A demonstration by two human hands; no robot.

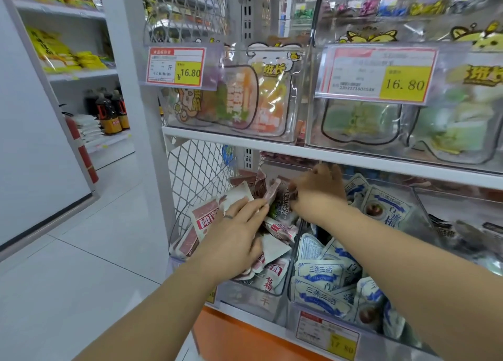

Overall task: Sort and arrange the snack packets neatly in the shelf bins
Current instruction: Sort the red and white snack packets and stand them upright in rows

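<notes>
Left hand [234, 238]: fingers straight, pressing on pink-and-white packets [206, 216] at the front-left of the clear bin [253, 292].
Right hand [318, 194]: fingers curled round a dark packet [283, 205], at the bin's back.
Neighbouring bin: blue-and-white packets [321, 276].

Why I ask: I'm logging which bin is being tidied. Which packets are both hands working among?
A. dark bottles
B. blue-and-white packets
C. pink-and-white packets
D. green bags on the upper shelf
C: the left hand rests on the pink-and-white packets and the right hand grips a dark packet in the same bin; the blue-and-white packets sit in the next bin.
</notes>
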